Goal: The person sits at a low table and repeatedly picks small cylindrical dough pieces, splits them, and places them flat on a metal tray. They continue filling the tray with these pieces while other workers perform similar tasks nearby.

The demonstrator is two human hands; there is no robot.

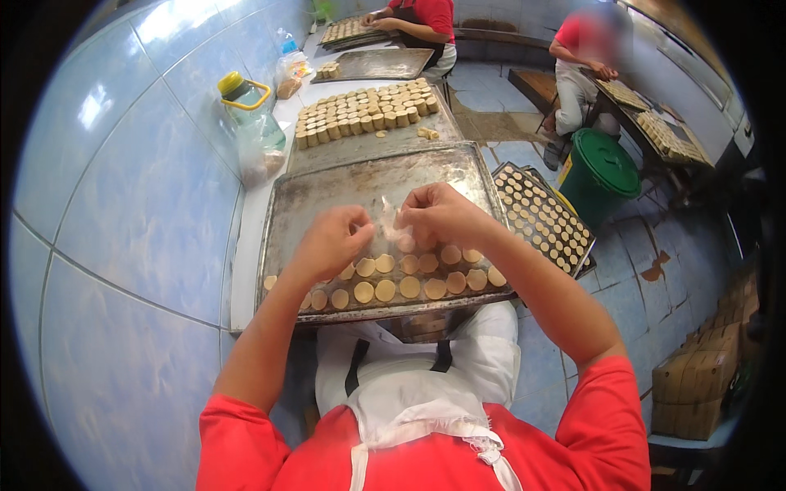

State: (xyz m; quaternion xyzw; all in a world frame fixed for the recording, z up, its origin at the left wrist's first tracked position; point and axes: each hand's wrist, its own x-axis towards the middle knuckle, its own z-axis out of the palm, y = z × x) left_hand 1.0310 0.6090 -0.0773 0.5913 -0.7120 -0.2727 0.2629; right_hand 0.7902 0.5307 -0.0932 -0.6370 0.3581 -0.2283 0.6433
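A dark metal baking tray lies before me, with rows of flat, pale dough rounds along its near part. Over its middle, my right hand pinches a thin, whitish, see-through piece of film, which hangs at its fingertips. My left hand is held a little to the left with fingers curled closed; whatever may be in them is hidden. Some dough rounds are partly covered by my hands and forearms.
Behind the tray, stacked dough pieces stand on another tray. A yellow-lidded jug is by the tiled wall. To the right are a tray of small rounds, a green lidded bucket and cardboard boxes. Two people work farther off.
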